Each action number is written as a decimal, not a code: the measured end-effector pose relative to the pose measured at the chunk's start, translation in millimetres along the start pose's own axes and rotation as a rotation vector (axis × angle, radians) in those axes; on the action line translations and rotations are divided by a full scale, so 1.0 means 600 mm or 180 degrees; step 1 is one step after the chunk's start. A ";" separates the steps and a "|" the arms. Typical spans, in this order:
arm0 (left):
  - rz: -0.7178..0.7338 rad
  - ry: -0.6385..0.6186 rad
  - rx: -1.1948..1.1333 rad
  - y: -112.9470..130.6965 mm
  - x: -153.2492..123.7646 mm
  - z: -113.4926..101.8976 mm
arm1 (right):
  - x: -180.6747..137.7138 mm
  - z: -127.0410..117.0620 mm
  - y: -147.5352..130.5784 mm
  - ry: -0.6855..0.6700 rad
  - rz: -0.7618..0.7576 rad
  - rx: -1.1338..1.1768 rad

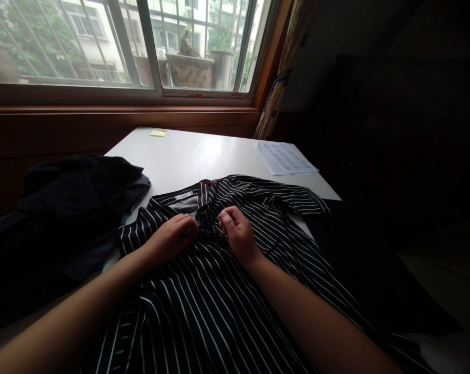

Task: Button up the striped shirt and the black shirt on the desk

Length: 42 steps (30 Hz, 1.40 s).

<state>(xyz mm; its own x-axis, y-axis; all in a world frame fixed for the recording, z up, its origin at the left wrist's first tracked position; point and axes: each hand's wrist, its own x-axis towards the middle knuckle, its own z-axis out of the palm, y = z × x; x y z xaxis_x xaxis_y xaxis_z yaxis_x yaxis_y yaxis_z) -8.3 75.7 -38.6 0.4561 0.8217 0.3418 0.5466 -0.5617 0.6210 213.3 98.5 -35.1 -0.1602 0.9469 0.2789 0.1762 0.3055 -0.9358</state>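
1. Head view, centre of the frame: I see my left hand (172, 236) lying on the striped shirt (203, 306), its fingers curled and pinching the cloth just below the collar.
2. My right hand (237, 234) sits just beside it, to the right of centre, fingers also bent in and gripping the same front edge of the shirt. The two hands are near each other, with a narrow strip of cloth between them.
3. The shirt is dark with thin white stripes. It lies spread flat on the white table (188, 156), filling the lower middle of the frame, collar pointing toward the window and one sleeve reaching out to the right of centre.
4. Both forearms come in from the bottom edge and rest on the shirt.
5. At the left of the frame, a heap of dark clothes (71, 208) lies partly on the table, touching the shirt's left shoulder.
6. Upper middle of the table: a small yellow sticky note (157, 133) lies well apart from the shirt, near the far edge.
7. Right of it, some printed sheets of paper (283, 158) lie at the table's far right corner, near the sleeve but not touching it.
8. Top of the frame: a window (121, 47) with bars, and a curtain (283, 72) hanging at its right side. The right of the frame is too dark to make out.
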 end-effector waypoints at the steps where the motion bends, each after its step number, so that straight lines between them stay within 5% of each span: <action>1: -0.0026 0.0009 -0.0003 -0.002 -0.001 0.000 | -0.003 -0.001 -0.002 -0.0043 -0.0083 -0.0103; 7: -0.0084 0.0004 -0.0013 -0.009 -0.004 0.001 | -0.003 -0.008 -0.010 -0.0284 -0.0318 -0.0416; 13: 0.0029 0.0005 -0.0037 -0.003 -0.005 -0.001 | 0.021 -0.048 -0.028 -0.1150 0.0232 -0.0304; 19: 0.0055 0.0024 0.0001 -0.002 -0.005 -0.002 | -0.007 -0.079 -0.060 -0.1841 -0.0519 -0.1813; 24: 0.0096 0.0041 0.0034 -0.001 -0.003 0.001 | -0.045 -0.065 -0.047 -0.1524 -0.0886 -0.2549; 36: 0.0397 0.0075 0.0695 -0.002 -0.001 0.008 | -0.069 -0.070 -0.012 -0.1118 -0.0839 -0.2349; 42: 0.0709 0.0255 0.0269 0.047 0.008 -0.017 | -0.071 -0.073 -0.010 -0.1101 -0.0874 -0.2250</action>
<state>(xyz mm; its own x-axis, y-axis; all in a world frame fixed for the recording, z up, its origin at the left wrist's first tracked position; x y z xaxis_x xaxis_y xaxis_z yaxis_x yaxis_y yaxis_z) 2.3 64.8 -12.1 0.5167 0.6798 0.5205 0.4971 -0.7331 0.4641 261.4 61.1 -32.1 -0.5554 0.7803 0.2875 0.6371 0.6214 -0.4560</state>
